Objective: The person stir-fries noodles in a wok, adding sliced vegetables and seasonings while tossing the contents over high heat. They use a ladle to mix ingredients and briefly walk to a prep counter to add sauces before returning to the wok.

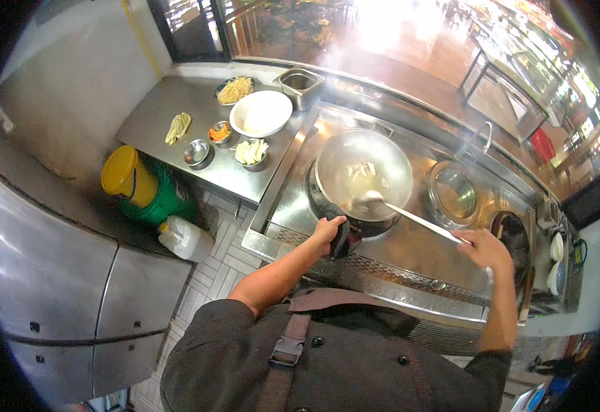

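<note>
My left hand (327, 234) is closed around a dark cloth (340, 238) at the near rim of a large metal wok (341, 165), on the stove. With its fingers round the handle, my right hand (477, 247) holds a long metal ladle (418, 220). The ladle's head rests low in the wok, beside pale pieces of food (364, 169) in a little liquid. Left of the stove, a big white bowl (271, 105) stands near a plate of noodles (235, 90), a small bowl of cut orange vegetables (219, 134) and a bowl of pale green cut vegetables (251, 153).
A small metal bowl (196, 152) and folded cloth (178, 128) lie on the steel counter (150, 118). A deep steel container (304, 82) stands behind. Right of the wok are a round metal pan (453, 190) and a faucet (487, 135). A yellow bucket (127, 172) and plastic jug (186, 239) stand lower left.
</note>
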Tool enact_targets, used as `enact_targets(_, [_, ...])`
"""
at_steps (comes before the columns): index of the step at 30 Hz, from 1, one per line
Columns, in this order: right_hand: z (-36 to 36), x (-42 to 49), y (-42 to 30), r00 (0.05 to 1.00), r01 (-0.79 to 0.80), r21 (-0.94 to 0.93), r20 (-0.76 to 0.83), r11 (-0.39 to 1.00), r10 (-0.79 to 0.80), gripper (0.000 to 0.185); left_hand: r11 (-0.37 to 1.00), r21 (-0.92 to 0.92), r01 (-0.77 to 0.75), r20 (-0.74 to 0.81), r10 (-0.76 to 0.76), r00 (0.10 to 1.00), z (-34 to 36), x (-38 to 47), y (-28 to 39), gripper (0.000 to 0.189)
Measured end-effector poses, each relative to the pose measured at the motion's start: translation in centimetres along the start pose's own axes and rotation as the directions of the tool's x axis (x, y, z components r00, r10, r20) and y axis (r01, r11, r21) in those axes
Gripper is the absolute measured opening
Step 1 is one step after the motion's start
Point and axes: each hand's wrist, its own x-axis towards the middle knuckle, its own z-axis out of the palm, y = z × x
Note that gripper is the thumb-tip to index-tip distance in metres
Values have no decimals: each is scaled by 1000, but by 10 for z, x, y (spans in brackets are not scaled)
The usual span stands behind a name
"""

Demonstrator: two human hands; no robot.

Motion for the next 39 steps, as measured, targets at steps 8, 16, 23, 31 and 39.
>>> enact_targets(8, [74, 16, -29, 935, -277, 112, -197, 954, 295, 48, 981, 45, -189, 194, 177, 965, -55, -97, 25, 41])
enact_targets(16, [116, 61, -37, 982, -131, 284, -94, 950, 164, 47, -527, 621, -581, 705, 53, 707, -90, -145, -3, 76])
enact_targets(23, [230, 110, -41, 799, -149, 660, -358, 736, 483, 49, -298, 663, -687, 744, 367, 559, -116, -125, 2, 65])
enact_targets(31, [119, 77, -147, 903, -250, 300, -272, 920, 334, 48, -35, 710, -704, 494, 737, 461, -261, -32, 167, 38])
enact_targets(39, [16, -6, -283, 614, -720, 244, -213, 650, 760, 47, 388, 759, -522, -49, 834, 549, -394, 171, 427, 39])
